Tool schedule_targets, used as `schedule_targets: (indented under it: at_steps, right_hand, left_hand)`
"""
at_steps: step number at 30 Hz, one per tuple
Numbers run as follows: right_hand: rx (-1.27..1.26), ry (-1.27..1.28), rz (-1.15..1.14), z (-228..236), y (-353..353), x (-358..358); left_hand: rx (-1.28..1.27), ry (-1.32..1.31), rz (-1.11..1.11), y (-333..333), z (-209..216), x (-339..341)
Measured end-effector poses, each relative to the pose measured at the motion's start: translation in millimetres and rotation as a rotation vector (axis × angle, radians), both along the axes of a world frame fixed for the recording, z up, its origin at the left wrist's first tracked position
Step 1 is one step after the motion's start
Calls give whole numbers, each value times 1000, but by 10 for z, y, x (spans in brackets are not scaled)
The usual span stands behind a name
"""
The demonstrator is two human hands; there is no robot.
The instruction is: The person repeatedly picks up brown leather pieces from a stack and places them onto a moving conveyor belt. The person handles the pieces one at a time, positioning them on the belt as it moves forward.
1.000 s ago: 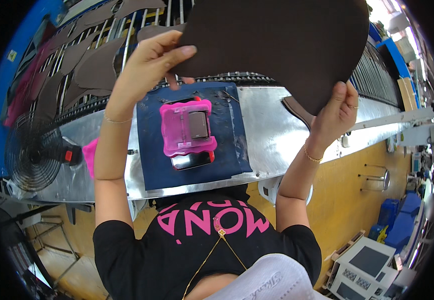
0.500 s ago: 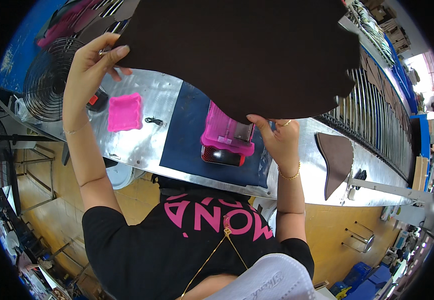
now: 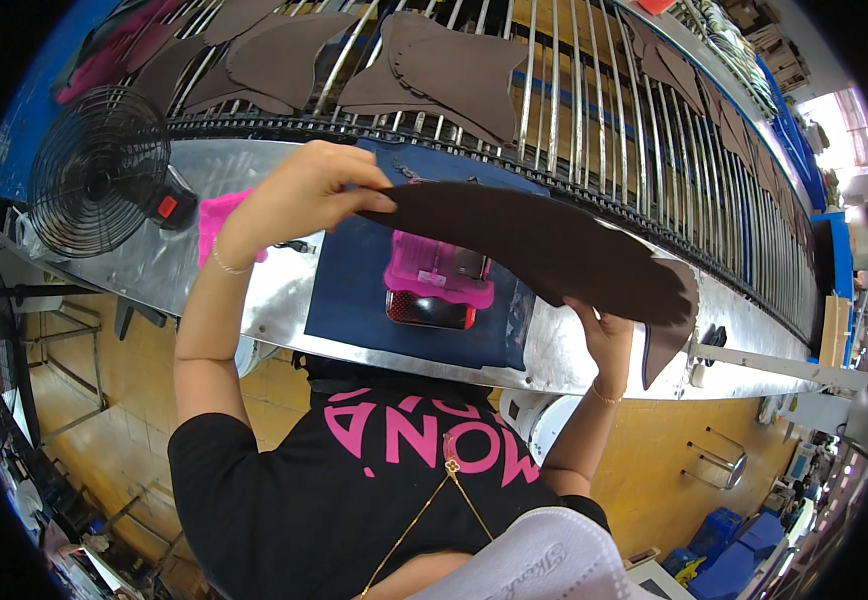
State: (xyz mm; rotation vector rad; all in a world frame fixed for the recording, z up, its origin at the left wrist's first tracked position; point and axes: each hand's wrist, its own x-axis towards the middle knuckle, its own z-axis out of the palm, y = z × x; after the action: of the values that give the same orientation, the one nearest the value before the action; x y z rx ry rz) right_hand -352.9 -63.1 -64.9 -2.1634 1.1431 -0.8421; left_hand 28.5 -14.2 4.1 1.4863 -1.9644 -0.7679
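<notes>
A dark brown cut sheet (image 3: 524,235), leather-like, is held above the table, tilted so that it looks narrow. My left hand (image 3: 324,190) pinches its left end between thumb and fingers. Towards its right end, my right hand (image 3: 604,342) grips the lower edge, the thumb on the near side and some fingers hidden behind. Below the sheet, a pink tray (image 3: 409,265) with a small metal box (image 3: 470,264) in it rests on a blue mat (image 3: 344,300). A black-and-red flat case (image 3: 429,309) lies at the tray's near edge. Another brown piece (image 3: 662,350) is partly covered by the sheet.
Beyond the metal table (image 3: 274,310), a rack of metal rods (image 3: 554,90) carries several brown pieces (image 3: 444,70). A black wire fan (image 3: 99,180) stands at the left. A second pink tray (image 3: 216,220) is partly behind my left forearm, near a black cable (image 3: 299,246).
The sheet has come down and tilted, uncovering the rod rack behind it. My left hand has moved right and down with its end; my right hand has moved slightly right and down.
</notes>
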Motion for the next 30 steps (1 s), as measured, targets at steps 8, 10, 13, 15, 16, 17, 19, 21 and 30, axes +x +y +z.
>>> schedule_targets:
  at_steps: [8, 10, 13, 15, 16, 17, 19, 21, 30]
  right_hand:
    - [116, -66, -373, 208, 336, -966]
    - [41, -191, -482, 333, 418, -1141]
    - [-133, -42, -570, 869, 607, -1239]
    - [-319, 181, -902, 1042, 714, -1223]
    - [-466, 281, -946, 1182, 663, -1081]
    - [-505, 314, -838, 1146, 568, -1431]
    - [-648, 297, -739, 1225, 460, -1183]
    - [-731, 257, -647, 1280, 274, -870]
    - [-768, 277, -546, 1562, -102, -556]
  left_hand:
    - [-257, -64, -339, -408, -92, -708]
    - [-247, -170, -385, -475, -59, -876]
    - [-266, -257, -465, -623, 13, -1064]
    - [-296, -140, -465, -711, 126, -1117]
    - [-310, -100, -439, -736, 238, -1139]
    - [-340, -45, -418, -727, 376, -1121]
    - [-516, -11, -392, -869, 404, -1233]
    - [-512, 7, -334, -894, 434, -1134]
    - [-679, -20, -42, -1025, 547, -875]
